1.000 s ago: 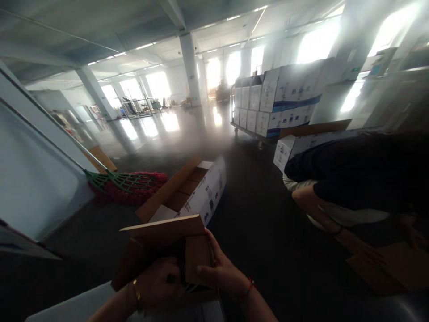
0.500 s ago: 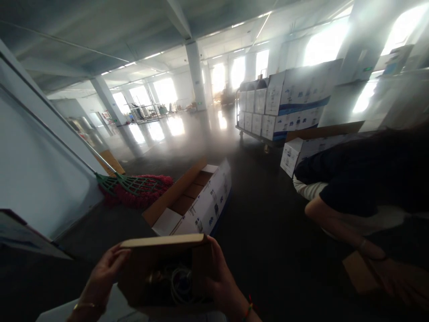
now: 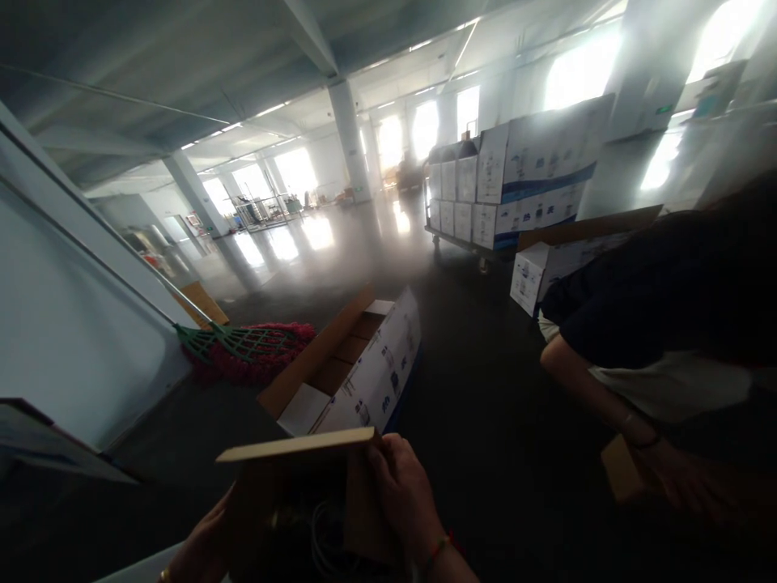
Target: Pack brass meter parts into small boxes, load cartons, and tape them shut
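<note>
A small brown cardboard box [image 3: 297,447] is held low in front of me, its lid flap raised. Inside its dark interior a coiled pale cable [image 3: 328,534] shows; other contents are too dark to name. My left hand [image 3: 206,530] grips the box's left side, with its fingers partly hidden. At the right, my right hand [image 3: 405,490] pinches the upper edge and side flap. Just beyond stands a long white carton [image 3: 388,364], open, with brown boxes [image 3: 346,352] in a row inside.
Mops with red heads [image 3: 261,352] lean by the left wall. A loaded cart [image 3: 461,239] of white cartons stands ahead. To the right, a person [image 3: 655,300] bends over a small brown box [image 3: 622,468], near another open carton [image 3: 528,279].
My left hand has slid down along the box's side. My right hand has come up onto the edge, its fingers now showing. The person's arm and small box have shifted slightly left.
</note>
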The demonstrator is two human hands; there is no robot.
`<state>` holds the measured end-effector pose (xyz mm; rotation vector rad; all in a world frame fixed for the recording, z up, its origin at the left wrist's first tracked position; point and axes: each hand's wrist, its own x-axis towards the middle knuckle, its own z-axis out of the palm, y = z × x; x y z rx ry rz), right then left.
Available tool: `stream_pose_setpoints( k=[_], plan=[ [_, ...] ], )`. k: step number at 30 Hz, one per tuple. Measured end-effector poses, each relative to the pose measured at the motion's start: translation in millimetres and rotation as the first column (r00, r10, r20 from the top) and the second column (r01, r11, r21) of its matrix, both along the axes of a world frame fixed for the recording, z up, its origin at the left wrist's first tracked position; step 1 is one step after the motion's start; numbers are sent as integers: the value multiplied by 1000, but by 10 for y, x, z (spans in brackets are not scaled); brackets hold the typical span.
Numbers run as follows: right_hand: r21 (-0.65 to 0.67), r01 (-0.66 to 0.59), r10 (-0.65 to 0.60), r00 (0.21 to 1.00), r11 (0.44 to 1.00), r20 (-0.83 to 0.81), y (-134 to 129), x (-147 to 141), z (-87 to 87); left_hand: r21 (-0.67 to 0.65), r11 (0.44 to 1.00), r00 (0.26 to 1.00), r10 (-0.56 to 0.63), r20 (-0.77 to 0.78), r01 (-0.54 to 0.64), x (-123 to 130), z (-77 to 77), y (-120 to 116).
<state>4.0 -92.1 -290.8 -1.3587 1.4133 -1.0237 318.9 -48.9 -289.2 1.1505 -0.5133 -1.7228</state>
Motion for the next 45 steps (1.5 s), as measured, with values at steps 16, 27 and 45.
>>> stream_pose_setpoints(
  k=[16,27,45],
  plan=[
    [98,-672,677,735,734,-35,-236,-560,313,-111,737,299,-128,946,667,134,235,-271],
    [30,-533,487,747,846,-452,283,-49,369,203,322,-220,15,975,924,-593,483,-227],
    [-81,-747,625,606,660,-492,541,-292,401,130,293,-186,174,967,947,-604,475,-86]
  ],
)
